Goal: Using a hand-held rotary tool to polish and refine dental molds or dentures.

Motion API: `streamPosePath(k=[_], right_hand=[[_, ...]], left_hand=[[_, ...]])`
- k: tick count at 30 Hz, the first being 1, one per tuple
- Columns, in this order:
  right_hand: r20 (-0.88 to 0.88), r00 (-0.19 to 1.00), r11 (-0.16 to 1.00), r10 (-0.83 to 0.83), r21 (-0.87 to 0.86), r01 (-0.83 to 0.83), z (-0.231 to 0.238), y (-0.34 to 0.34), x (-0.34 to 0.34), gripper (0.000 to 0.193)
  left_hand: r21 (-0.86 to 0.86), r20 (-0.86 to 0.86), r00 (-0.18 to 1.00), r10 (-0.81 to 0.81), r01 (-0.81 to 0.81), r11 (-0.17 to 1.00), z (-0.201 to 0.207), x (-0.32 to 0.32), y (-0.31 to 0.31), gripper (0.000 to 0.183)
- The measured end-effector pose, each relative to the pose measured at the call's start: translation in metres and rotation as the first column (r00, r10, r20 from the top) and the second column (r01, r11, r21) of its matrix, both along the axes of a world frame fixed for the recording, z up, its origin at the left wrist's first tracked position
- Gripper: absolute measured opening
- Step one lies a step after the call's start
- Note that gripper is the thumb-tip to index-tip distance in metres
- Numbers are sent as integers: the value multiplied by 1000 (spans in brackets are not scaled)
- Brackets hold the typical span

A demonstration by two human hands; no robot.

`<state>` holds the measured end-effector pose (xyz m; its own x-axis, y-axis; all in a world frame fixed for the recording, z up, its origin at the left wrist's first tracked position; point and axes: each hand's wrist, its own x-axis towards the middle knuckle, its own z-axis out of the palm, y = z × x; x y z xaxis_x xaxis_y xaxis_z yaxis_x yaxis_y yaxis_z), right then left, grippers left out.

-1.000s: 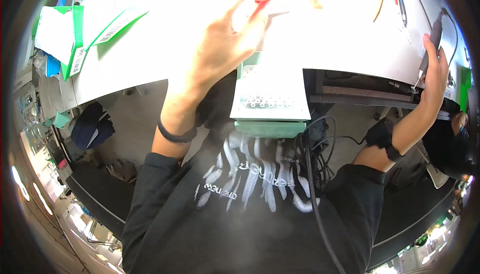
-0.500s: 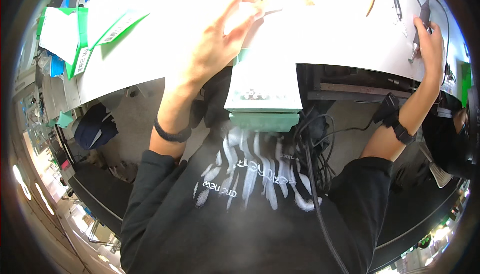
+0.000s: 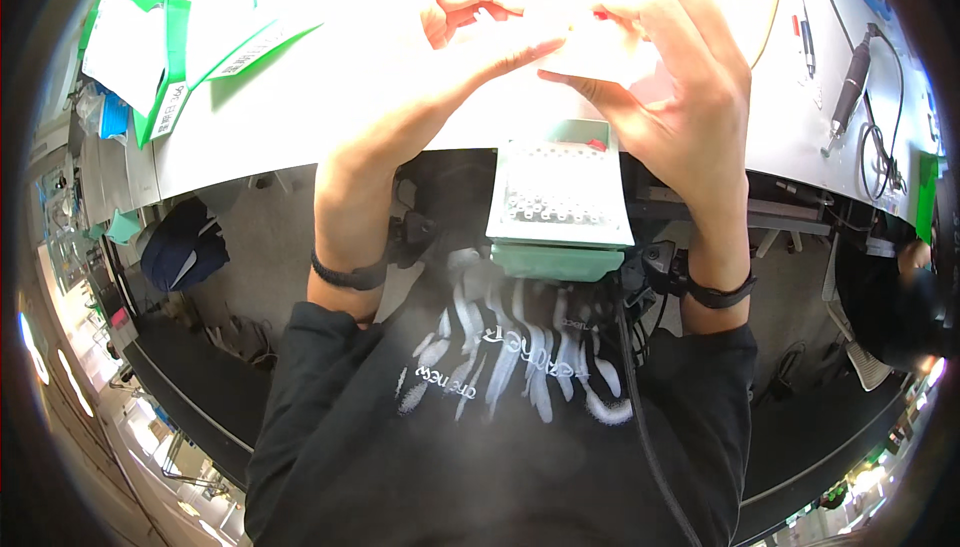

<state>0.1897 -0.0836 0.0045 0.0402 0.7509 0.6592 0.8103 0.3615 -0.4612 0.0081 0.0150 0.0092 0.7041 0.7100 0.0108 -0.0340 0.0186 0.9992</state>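
A pale flat piece [image 3: 607, 55] sits between my two hands over the bright table, its details washed out by glare. My left hand [image 3: 478, 69] is closed at its left side, with the thumb stretched along its edge. Fingers and thumb of my right hand [image 3: 683, 97] pinch the piece from the right, and a small red spot shows by the fingertips. Below my hands, a pale green tray [image 3: 560, 265] juts out past the table edge towards me. Several small shiny metal parts [image 3: 555, 209] lie inside it, with a red bit [image 3: 597, 145] at its far end.
A dark corded pen-shaped power tool [image 3: 852, 85] lies on the table at the right, beside pens [image 3: 804, 32]. Green-edged folders or boxes [image 3: 170, 67] stand at the far left. A black cable [image 3: 640, 417] runs down my shirt front.
My right hand has let go of the corded tool at the right and come to the middle, joining my left hand at the pale piece. The tray appears slightly lower and further right.
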Motion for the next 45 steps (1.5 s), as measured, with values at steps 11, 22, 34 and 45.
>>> streamPosePath(k=[11,22,34,45], right_hand=[[-142,985,995,95,10,-94,-5,2,-6,37],[-108,993,995,56,87,-47,-11,0,-13,42],[-163,986,999,-22,-37,16,-7,-5,-12,39],[-223,975,998,0,56,13,-13,3,-11,31]], left_hand=[[230,128,991,-49,19,973,-19,-3,-26,53],[442,66,990,-123,82,893,-22,-3,-17,48],[399,64,993,-99,65,915,-22,-2,-19,46],[252,158,987,-4,-36,967,-20,1,-23,39]])
